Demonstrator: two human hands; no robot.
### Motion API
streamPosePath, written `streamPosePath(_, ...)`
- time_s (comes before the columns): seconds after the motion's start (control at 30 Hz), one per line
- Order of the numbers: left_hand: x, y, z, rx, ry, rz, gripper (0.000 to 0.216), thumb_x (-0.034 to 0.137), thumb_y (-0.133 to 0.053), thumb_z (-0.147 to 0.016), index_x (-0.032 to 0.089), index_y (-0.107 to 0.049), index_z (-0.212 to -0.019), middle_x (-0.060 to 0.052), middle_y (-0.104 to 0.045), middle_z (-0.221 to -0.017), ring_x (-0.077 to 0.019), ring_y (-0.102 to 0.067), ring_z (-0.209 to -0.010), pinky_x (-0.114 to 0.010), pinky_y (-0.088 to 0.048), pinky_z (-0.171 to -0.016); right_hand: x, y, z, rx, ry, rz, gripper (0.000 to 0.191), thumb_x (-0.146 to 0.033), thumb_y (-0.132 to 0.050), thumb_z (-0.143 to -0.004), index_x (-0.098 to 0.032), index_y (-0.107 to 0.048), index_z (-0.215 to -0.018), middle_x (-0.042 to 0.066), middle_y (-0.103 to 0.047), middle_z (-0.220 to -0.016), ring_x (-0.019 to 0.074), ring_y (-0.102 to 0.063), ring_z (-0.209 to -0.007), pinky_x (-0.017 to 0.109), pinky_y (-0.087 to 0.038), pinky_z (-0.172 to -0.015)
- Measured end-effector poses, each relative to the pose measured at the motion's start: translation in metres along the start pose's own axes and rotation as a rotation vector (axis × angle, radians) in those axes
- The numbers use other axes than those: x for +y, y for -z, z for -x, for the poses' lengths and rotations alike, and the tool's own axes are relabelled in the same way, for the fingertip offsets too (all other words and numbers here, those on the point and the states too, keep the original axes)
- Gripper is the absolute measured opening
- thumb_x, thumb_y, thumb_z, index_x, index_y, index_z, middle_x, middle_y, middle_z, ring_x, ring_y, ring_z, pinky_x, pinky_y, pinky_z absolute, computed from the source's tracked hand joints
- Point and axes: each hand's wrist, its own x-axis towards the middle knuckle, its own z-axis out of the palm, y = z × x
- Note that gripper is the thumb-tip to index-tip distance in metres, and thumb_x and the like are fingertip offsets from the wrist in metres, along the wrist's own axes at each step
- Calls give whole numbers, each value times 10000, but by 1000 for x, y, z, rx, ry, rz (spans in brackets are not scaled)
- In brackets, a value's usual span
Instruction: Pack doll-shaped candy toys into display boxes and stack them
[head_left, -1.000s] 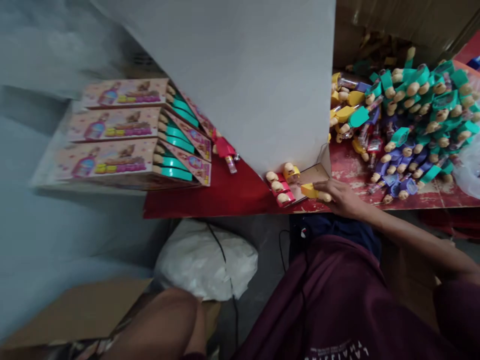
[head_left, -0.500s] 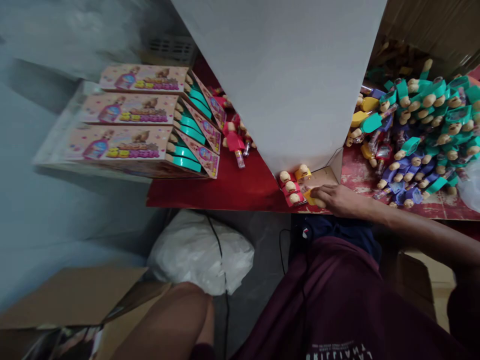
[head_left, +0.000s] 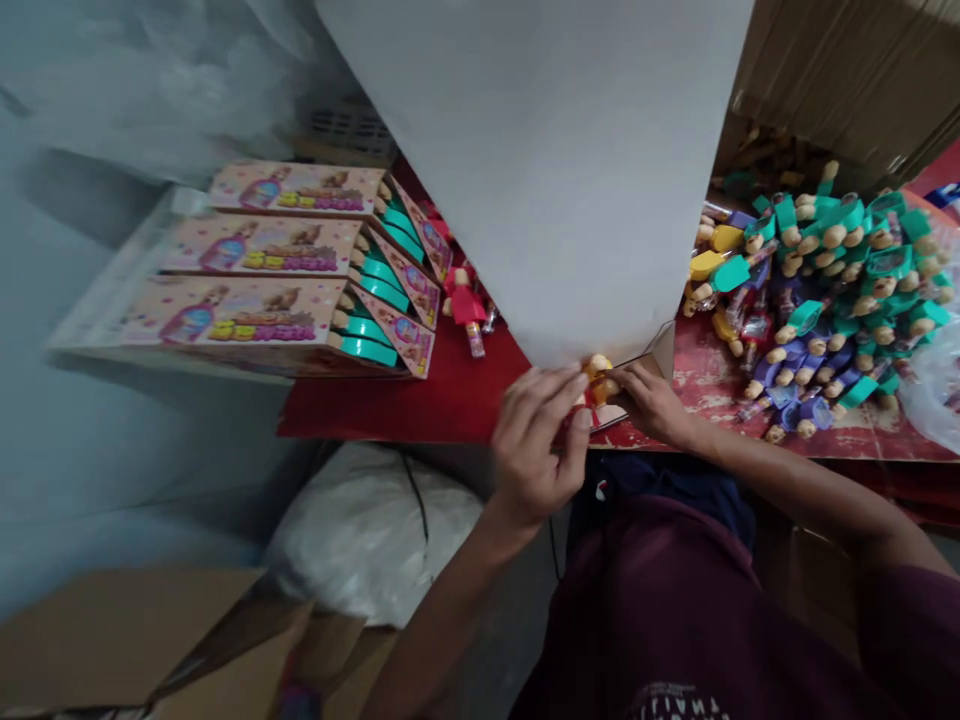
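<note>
Both hands meet at the front edge of a red table, at the mouth of an open box whose big white lid stands up and hides most of it. My right hand pinches a small yellow toy with a tan head at the box. My left hand has come up beside it, fingers curled and touching the red toys in the box; they are mostly hidden behind the fingers.
Three filled pink printed boxes with teal toys lie at the left. A loose red toy lies beside them. A heap of teal, purple and yellow toys covers the right. A white bag and brown cardboard lie below.
My left hand has come into view and reached up to the box mouth. My right hand has pushed the yellow toy in among the red ones. The view shifted slightly.
</note>
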Motion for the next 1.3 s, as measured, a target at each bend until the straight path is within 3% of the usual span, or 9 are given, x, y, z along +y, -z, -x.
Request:
streamPosePath(0.17, -19, -45, -6, -142, -170, -174, 373, 252, -572, -1003, 257, -664, -1364, -103, -664, -1425, -333, -617, -1332, -638, -388, -1199, 10, 19, 8, 100, 71, -20, 388, -259, -488, -1064, -218, -479, -1450, 109, -700, -1098, 204, -686, -906, 333, -585, -795)
streamPosePath(0.33, -37, -61, 7, -94, -173, -169, 361, 203, -577, -991, 278, -686, -1327, -79, -656, -1437, -300, -642, -1312, -622, -383, -1214, 76, 84, -19, 408, -202, 322, 280, -283, -409, -1071, -197, -656, -1169, 117, -706, -1023, 253, -638, -971, 409, -523, -884)
streamPosePath(0.5, -36, -64, 9, -35, -171, -193, 352, 169, -547, -984, 251, -695, -1294, -90, -665, -1426, -282, -645, -1307, -609, -376, -1220, 150, 100, -84, 16, -358, 722, 372, -227, -504, -980, -88, -628, -1302, 215, -597, -1380, 367, -486, -1262, 524, -378, -1074)
streamPosePath(0.67, -34, -63, 11, -52, -166, -189, 397, 195, -544, -1001, 258, -643, -1381, -83, -644, -1457, -281, -590, -1374, -599, -380, -1225, 173, 87, -104, -108, -408, 782, 377, -82, -424, -948, -5, -634, -1251, 262, -635, -1255, 371, -478, -1249, 573, -315, -1094)
streamPosePath(0.83, -33, -49, 17, 139, -122, -81, 522, 187, -515, -1020, 231, -479, -1539, -131, -628, -1466, -253, -582, -1386, -538, -433, -1207, 144, 116, -81, 295, -294, 675, 338, -280, -481, -1010, -75, -614, -1243, 202, -648, -1164, 334, -551, -1141, 538, -429, -1022)
streamPosePath(0.93, -33, -39, 18, 239, -88, -68, 520, 171, -516, -1015, 243, -494, -1529, -120, -639, -1452, -242, -591, -1371, -511, -455, -1188, 97, 147, -44, 736, -272, 456, 321, -413, -543, -1005, -144, -601, -1171, 129, -635, -1039, 267, -606, -968, 471, -508, -908)
streamPosePath(1.03, -32, -35, 15, 195, -92, -119, 522, 204, -512, -1017, 249, -489, -1537, -102, -641, -1458, -244, -549, -1416, -539, -377, -1237, 42, 162, 6, 953, -172, 171, 201, -412, -593, -995, -212, -592, -988, 57, -578, -919, 203, -606, -840, 391, -527, -811)
streamPosePath(1.13, -31, -38, 11, 100, -134, -238, 518, 262, -505, -1023, 261, -486, -1541, -65, -642, -1463, -268, -451, -1497, -614, -163, -1304, 2, 144, 53, 830, -195, 21, 155, -341, -694, -940, -230, -607, -1005, 48, -624, -951, 205, -649, -872, 393, -561, -826)
streamPosePath(1.3, -35, -47, 11, -74, -132, -317, 479, 304, -480, -1043, 273, -515, -1519, -26, -575, -1535, -283, -351, -1555, -624, -62, -1309, -9, 74, 85, 192, -71, -67, 345, -253, -607, -995, -212, -550, -1333, 144, -719, -1190, 256, -739, -1020, 416, -643, -832)
